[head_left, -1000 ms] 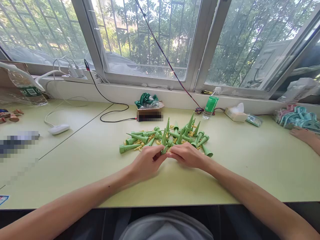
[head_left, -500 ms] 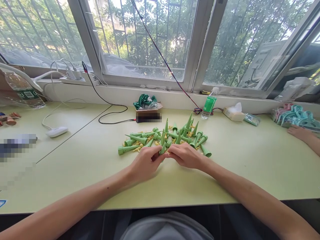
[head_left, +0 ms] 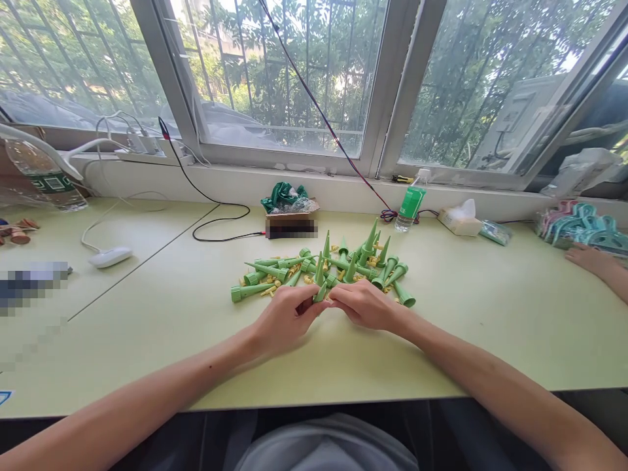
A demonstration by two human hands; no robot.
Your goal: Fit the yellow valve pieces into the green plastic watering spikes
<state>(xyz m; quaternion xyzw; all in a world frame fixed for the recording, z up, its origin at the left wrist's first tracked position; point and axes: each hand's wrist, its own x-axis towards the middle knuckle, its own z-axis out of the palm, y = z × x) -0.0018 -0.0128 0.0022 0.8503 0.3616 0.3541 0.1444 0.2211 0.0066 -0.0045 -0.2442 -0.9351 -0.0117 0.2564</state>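
My left hand [head_left: 287, 314] is closed around a green plastic plant watering spike [head_left: 320, 292], whose pointed tip sticks up above the fingers. Pinched fingers of my right hand [head_left: 366, 306] meet the left fingertips at the spike's lower end. A small pale yellow bit shows between the fingertips, but most of it is hidden. Just beyond both hands lies a pile of similar green spikes [head_left: 243, 292], some standing point up, others on their sides. Small yellow valve pieces [head_left: 269, 290] are scattered among them.
Behind the pile stands a cardboard box [head_left: 293, 214] with green plastic in it. A water bottle [head_left: 411, 203] and a tissue box [head_left: 460, 222] are along the sill. At left lies a white mouse-like device [head_left: 110, 257]. Another person's hand [head_left: 591, 258] rests by clothes hangers [head_left: 583, 226] at right.
The spike in my left hand leans slightly more to the right. Both hands stay in nearly the same place, fingertips together.
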